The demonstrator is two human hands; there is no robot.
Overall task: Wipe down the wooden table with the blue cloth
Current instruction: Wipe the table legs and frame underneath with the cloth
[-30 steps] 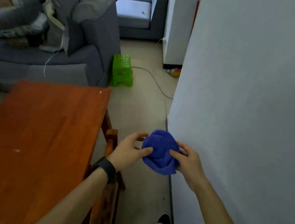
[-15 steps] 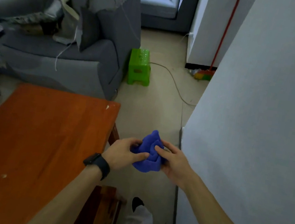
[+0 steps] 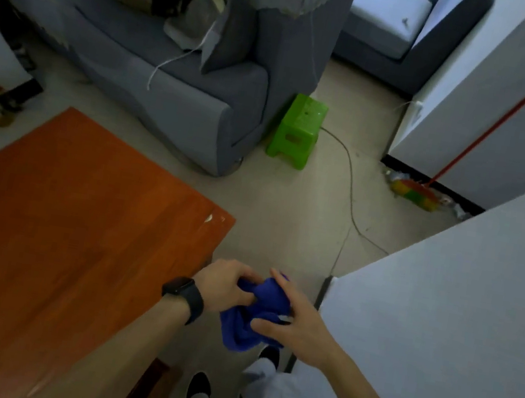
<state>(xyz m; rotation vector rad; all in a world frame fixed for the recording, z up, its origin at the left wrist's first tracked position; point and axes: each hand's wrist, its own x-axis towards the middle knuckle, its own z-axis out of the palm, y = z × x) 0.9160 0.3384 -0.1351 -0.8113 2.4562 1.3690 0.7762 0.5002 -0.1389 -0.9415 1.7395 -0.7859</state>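
Off the right edge of the wooden table [image 3: 57, 234], over bare floor and not yet on the tabletop: blue cloth [image 3: 255, 317], bunched and gripped from both sides by left hand [image 3: 226, 284] and right hand [image 3: 300, 326]. Likely to wipe poorly if set down as such a wad, touching only a narrow strip of wood. Could also drop to the floor during refolding, given so loose a pinch.

Both bare forearms reached forward, meeting low before the body. The left hand [image 3: 224, 283] and right hand [image 3: 300, 328] faced each other, fingers curled, each gripping the bunched blue cloth [image 3: 240, 334].
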